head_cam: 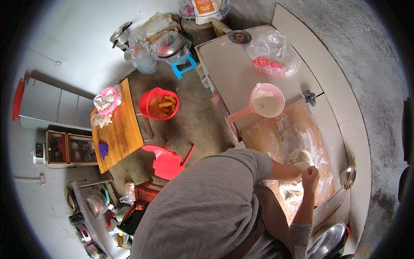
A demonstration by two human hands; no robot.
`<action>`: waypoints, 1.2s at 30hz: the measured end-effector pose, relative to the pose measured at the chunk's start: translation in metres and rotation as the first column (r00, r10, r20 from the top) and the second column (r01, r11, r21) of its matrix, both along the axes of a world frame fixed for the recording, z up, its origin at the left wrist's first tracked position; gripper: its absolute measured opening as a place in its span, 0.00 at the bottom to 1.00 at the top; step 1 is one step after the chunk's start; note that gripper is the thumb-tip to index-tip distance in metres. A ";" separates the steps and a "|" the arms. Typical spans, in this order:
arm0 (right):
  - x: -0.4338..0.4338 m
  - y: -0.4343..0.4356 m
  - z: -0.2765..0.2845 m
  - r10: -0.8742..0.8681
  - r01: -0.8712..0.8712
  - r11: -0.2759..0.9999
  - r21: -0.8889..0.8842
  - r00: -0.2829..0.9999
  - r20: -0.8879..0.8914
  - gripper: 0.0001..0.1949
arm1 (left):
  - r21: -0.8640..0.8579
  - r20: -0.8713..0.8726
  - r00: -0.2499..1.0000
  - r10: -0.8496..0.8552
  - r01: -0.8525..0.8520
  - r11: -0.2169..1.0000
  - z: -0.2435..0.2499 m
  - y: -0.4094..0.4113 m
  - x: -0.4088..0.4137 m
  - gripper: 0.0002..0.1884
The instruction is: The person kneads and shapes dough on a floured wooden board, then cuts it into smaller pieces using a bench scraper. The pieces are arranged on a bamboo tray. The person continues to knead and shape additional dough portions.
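Over a floured wooden board [281,129], my left hand [296,174] and my right hand [310,176] are close together. A pale lump that looks like dough [301,165] lies against them, partly hidden. My right hand is curled; what its fingers hold is hidden. The fingers of my left hand are mostly out of sight. White flour [304,154] is scattered beyond the hands. A pink plastic dipper [267,100] with white powder inside stands at the board's far left edge. Bright light falls on the board below my left forearm.
A clear plastic bag [271,53] and a round black burner-like disc [240,37] lie on the counter [223,61]. A metal ladle [347,176] and a large metal lid or bowl [328,239] are at the right. Behind stand a red bucket of corn cobs [158,103], a red chair [166,162] and a wooden table [121,139].
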State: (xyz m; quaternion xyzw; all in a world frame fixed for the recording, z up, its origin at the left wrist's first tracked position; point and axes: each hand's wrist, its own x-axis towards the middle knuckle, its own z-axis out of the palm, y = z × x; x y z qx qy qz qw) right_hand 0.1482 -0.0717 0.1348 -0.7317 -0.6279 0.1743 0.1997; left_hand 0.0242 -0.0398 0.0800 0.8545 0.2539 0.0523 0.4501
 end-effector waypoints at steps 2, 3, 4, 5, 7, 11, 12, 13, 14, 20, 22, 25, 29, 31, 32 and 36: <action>-0.022 -0.012 0.017 0.046 -0.047 0.999 0.006 0.998 0.049 0.04 | 0.132 0.026 0.996 -0.079 0.075 0.988 -0.024 0.000 0.007 0.09; -0.024 -0.023 0.011 0.061 -0.063 0.997 0.033 0.996 0.067 0.04 | 0.214 0.012 0.993 -0.121 0.116 0.970 -0.032 0.000 0.010 0.08; -0.028 -0.032 0.009 0.063 -0.065 0.997 0.038 0.997 0.053 0.04 | 0.225 -0.050 0.993 -0.107 0.115 0.968 -0.041 0.001 0.012 0.07; -0.031 -0.040 0.007 0.079 -0.080 0.996 0.040 0.997 0.023 0.05 | 0.219 -0.107 0.989 -0.101 0.123 0.968 -0.040 -0.002 0.009 0.06; -0.040 -0.054 0.012 0.094 -0.093 0.995 0.038 0.995 -0.035 0.07 | 0.365 0.064 0.997 -0.047 0.021 0.931 -0.036 -0.009 0.002 0.05; -0.045 -0.071 0.013 0.051 -0.059 0.998 -0.023 0.963 -0.263 0.09 | 0.278 0.281 0.933 0.224 -0.303 0.912 0.011 -0.019 -0.001 0.06; -0.046 -0.068 0.021 0.055 -0.067 0.995 -0.075 0.986 -0.159 0.10 | 0.320 0.114 0.990 0.085 -0.117 0.940 0.019 -0.015 -0.003 0.05; -0.041 -0.067 0.024 0.072 -0.094 0.989 -0.114 0.981 -0.182 0.10 | 0.326 -0.041 0.997 -0.070 0.079 0.942 0.028 -0.010 -0.003 0.06; -0.035 -0.070 0.025 0.080 -0.114 0.983 -0.143 0.970 -0.229 0.09 | 0.165 -0.096 0.992 -0.085 0.100 0.981 0.035 -0.011 -0.006 0.06; -0.024 -0.099 0.036 -0.106 0.143 0.868 -0.475 0.989 0.104 0.08 | 0.324 -0.230 0.867 -0.441 0.496 0.806 0.045 0.003 -0.011 0.10; -0.030 -0.091 0.024 -0.093 0.177 0.736 -0.654 0.983 0.161 0.08 | 0.366 -0.153 0.862 -0.483 0.504 0.782 0.033 -0.002 -0.008 0.10; -0.036 -0.079 0.003 -0.032 0.156 0.678 -0.718 0.982 0.184 0.09 | 0.283 -0.207 0.853 -0.480 0.521 0.805 0.018 -0.010 -0.003 0.09; -0.029 -0.074 -0.022 -0.018 0.121 0.735 -0.667 0.987 0.160 0.09 | 0.164 -0.289 0.908 -0.304 0.360 0.919 -0.012 -0.017 0.001 0.13; -0.021 -0.063 -0.022 -0.031 0.119 0.740 -0.662 0.989 0.144 0.08 | 0.012 -0.330 0.940 0.086 -0.087 0.996 -0.019 -0.023 0.010 0.15; -0.016 -0.057 -0.019 -0.049 0.130 0.728 -0.673 0.989 0.139 0.08 | 0.064 -0.336 0.940 -0.066 0.093 0.994 -0.025 -0.019 0.014 0.15; 0.007 -0.039 -0.032 -0.104 0.187 0.719 -0.670 0.981 0.162 0.08 | 0.197 -0.361 0.862 -0.356 0.444 0.874 -0.017 0.008 0.036 0.13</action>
